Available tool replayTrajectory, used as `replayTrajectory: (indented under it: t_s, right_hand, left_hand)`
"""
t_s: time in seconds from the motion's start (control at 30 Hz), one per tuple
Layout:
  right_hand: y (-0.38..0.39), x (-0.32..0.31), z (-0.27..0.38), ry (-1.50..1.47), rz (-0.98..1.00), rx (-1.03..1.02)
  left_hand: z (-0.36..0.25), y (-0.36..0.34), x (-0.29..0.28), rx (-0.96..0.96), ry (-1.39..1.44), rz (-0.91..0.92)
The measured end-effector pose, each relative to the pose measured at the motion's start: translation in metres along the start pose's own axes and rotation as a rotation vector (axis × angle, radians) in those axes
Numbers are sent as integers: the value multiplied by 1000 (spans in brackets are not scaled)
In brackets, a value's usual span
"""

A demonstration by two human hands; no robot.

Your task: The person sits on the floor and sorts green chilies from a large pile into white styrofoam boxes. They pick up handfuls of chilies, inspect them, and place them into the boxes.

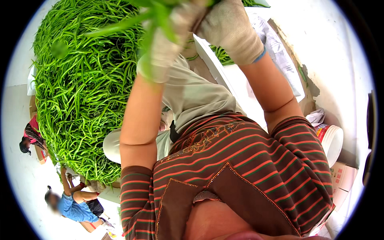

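Observation:
My left hand [168, 40], in a pale fabric glove and blurred, is raised at the top centre with a bunch of long green chili peppers [156, 14] in its fingers. My right hand [228, 30], gloved the same way, is beside it with fingers curled against the bunch; what exactly is inside them is hidden. A huge heap of green chilies [84, 92] fills the left, beside my bent leg. Below my right hand a white box [236, 80] with some chilies in it lies beyond my legs.
Two co-workers sit at the heap's left edge, one in pink [34, 134], one in blue [78, 208] reaching into it. A white bucket [334, 144] and cardboard boxes [342, 178] stand at my right. Crumpled white sheeting [276, 52] lies along the box.

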State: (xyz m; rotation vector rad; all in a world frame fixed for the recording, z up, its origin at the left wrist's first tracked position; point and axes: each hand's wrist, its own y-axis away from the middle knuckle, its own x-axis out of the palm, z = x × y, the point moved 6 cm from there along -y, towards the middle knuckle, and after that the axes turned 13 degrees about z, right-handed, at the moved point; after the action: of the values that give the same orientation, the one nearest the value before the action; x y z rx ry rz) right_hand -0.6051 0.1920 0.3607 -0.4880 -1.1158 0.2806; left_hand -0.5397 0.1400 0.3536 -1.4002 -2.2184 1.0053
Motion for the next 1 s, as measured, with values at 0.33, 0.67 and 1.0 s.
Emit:
replayTrajectory:
  t_s: [0.33,0.67,1.0]
  right_hand:
    - [142,-203,123,147,-631,-93]
    - [466,-364,121,428,-1572,879]
    - [409,-422,92,850,-2162,1023]
  left_hand:
    - [66,43,22,-369,-782,488]
    - [-66,220,-229,-853,-704,-511]
    - [-136,357,-246,-841,-515,-1085]
